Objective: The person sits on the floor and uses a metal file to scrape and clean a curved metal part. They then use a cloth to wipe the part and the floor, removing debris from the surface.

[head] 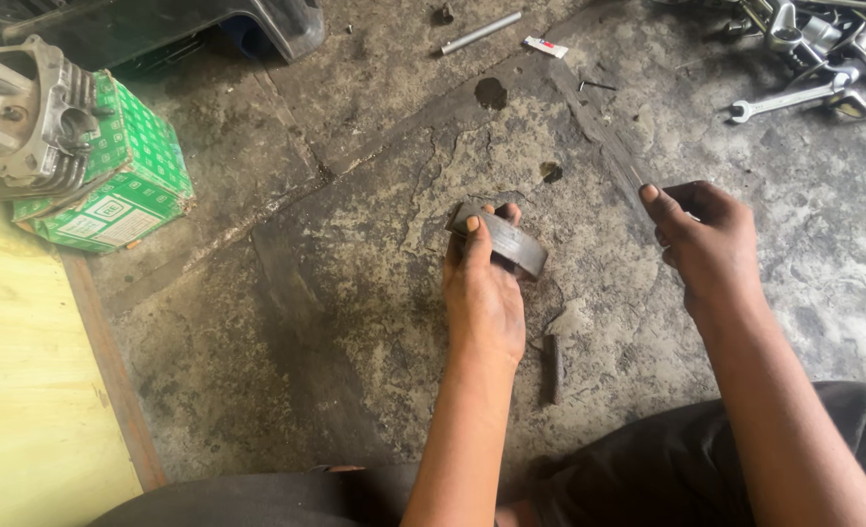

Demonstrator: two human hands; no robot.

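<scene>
My left hand [482,293] grips a curved dark grey metal piece [513,244], shaped like an arc with a flat outer band, and holds it against the stained concrete floor [355,322]. My right hand [708,244] is a little to the right, closed around a thin flat dark metal strip [616,156] that slants up and left from the fingers, its far end lying along the floor. The two hands are apart and the strip does not touch the curved piece.
A finned metal engine cylinder [23,117] rests on a green carton [125,176] at the upper left, beside a pale yellow board [33,390]. Several wrenches [813,59] lie at the top right. A metal rod [480,32], a small tube [546,46] and a short dark bar [554,369] lie on the floor.
</scene>
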